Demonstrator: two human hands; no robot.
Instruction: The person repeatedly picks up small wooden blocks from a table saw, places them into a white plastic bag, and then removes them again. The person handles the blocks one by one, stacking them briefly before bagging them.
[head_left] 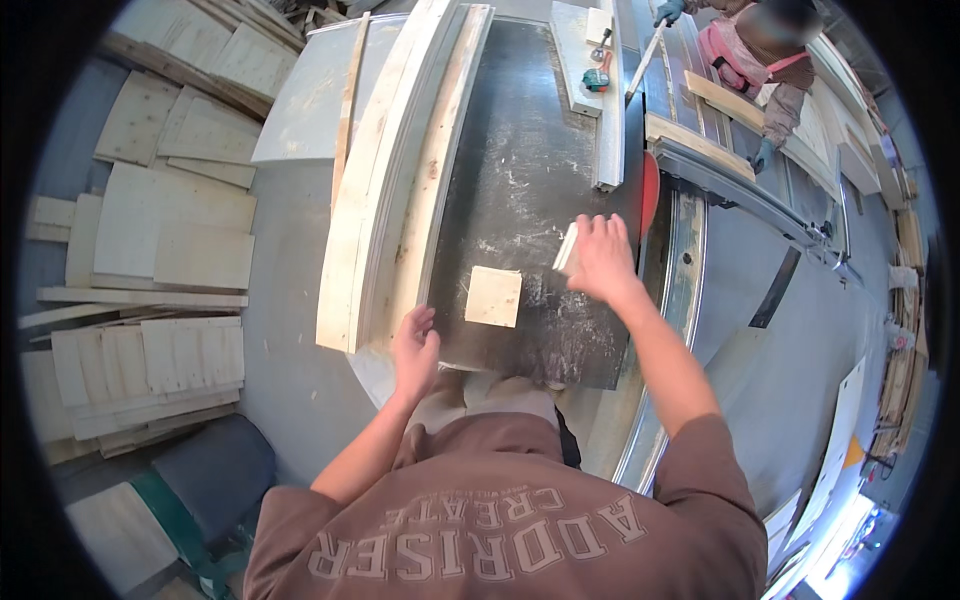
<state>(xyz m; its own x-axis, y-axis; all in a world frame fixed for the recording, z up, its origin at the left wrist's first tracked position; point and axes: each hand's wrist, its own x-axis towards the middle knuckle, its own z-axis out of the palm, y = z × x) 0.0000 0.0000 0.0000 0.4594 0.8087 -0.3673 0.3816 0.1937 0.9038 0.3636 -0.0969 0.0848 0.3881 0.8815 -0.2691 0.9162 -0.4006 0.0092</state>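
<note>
My right hand [604, 262] is closed on a small pale wood block [567, 248], holding it over the dark, scuffed saw table [520, 190]. My palm and fingers hide part of the block. Flat on the table to the left of that hand lies a squarish piece of wood [494, 296]. My left hand [416, 345] holds nothing, its fingers loosely curled and apart. It is nearest to the close end of a row of long wood boards [385, 190] along the table's left side.
A red curved guard [649, 192] stands at the table's right edge, beside a metal fence [610, 155]. Across the sliding rails, a gloved co-worker [745, 60] handles a stick and a wood strip [700, 146]. Stacked panels [170, 225] line the left floor.
</note>
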